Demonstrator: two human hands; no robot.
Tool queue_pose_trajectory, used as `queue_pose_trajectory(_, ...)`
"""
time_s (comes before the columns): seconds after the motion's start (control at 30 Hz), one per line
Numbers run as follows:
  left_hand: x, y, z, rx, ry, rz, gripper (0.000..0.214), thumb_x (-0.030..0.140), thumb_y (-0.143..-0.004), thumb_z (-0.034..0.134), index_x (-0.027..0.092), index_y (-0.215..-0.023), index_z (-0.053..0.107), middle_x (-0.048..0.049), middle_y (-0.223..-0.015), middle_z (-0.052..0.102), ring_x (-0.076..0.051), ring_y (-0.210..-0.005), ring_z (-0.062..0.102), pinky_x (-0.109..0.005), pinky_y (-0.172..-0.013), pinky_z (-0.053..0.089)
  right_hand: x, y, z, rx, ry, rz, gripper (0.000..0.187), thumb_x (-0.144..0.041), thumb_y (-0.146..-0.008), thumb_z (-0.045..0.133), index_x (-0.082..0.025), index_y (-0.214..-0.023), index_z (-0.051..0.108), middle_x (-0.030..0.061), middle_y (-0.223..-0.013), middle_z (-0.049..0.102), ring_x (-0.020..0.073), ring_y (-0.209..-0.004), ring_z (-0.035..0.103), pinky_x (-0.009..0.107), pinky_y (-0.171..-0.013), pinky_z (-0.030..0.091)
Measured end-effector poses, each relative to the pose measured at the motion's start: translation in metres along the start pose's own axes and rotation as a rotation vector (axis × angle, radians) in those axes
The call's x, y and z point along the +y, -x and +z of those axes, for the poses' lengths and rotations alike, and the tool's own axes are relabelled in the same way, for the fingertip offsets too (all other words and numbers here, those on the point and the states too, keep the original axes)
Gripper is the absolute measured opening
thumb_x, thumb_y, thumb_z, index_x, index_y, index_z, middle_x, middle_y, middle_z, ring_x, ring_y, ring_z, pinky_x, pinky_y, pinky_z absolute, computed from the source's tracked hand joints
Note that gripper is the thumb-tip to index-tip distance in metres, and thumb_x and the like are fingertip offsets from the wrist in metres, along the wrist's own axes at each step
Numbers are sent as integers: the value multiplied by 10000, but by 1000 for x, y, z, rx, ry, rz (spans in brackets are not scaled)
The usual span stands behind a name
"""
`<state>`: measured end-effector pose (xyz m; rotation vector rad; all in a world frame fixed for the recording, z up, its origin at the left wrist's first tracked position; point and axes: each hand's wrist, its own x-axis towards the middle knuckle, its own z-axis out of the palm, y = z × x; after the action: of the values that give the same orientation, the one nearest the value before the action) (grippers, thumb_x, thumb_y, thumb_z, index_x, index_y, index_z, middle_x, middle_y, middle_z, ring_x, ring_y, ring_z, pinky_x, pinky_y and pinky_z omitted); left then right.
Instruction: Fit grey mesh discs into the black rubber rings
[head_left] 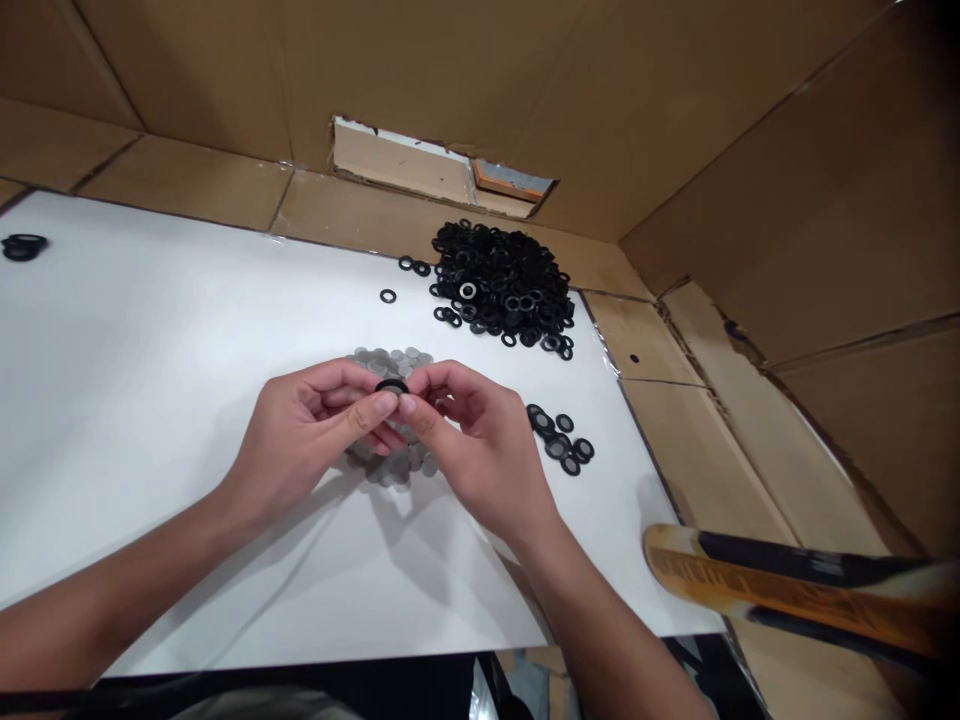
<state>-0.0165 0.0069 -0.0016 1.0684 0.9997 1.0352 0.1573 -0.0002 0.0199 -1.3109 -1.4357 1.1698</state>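
My left hand [311, 430] and my right hand [472, 440] meet over the middle of a white sheet [150, 400]. Both pinch one small black ring [391, 385] between thumbs and fingertips. Under the hands lies a pile of grey metal washers [394, 362], partly hidden by my fingers. A large heap of black rings [502, 285] sits at the far right of the sheet, with one silver washer on it. A small group of assembled black rings [561, 438] lies just right of my right hand.
Cardboard walls [525, 90] enclose the sheet at the back and right. A few loose black rings [388, 296] lie near the heap, and another black cluster [22, 246] sits at the far left. A yellow-and-black object [787, 585] lies blurred at the lower right.
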Motion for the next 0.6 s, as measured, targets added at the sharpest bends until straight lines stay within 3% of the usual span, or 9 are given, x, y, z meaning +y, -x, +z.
queue_pose_trajectory(0.23, 0, -1, -3, -23, -135, 80, 108, 319, -909, 819, 223, -897, 770, 54, -700, 764, -104, -614, 734, -169, -617, 634, -3, -4, -6, -98, 67, 66, 111, -260, -904, 693, -201, -828, 638, -12, -751, 682, 162, -700, 621, 310, -659, 470)
queue_pose_trajectory(0.37, 2, 0, -2, -65, -98, 50, 103, 298, -952, 772, 226, -881, 756, 58, -744, 781, -88, -656, 745, -148, -653, 631, -1, -2, -8, -126, -98, 29, 137, -284, -951, 685, -189, -862, 641, 0, -762, 685, 157, -704, 631, 308, -673, 478)
queue_pose_trajectory(0.5, 2, 3, 1, -79, -51, 25, 107, 245, -978, 734, 221, -875, 750, 59, -736, 784, -78, -673, 745, -137, -684, 625, 3, 2, -2, -197, -290, 30, 188, -307, -1025, 604, -200, -875, 565, -17, -748, 595, 149, -709, 588, 315, -691, 476)
queue_pose_trajectory(0.6, 0, 4, 3, -42, -26, 23, 117, 234, -982, 723, 220, -869, 749, 65, -711, 776, -73, -646, 734, -134, -665, 617, 5, 6, 4, -197, -282, 26, 209, -330, -1078, 510, -214, -904, 517, -25, -770, 535, 147, -731, 523, 321, -699, 454)
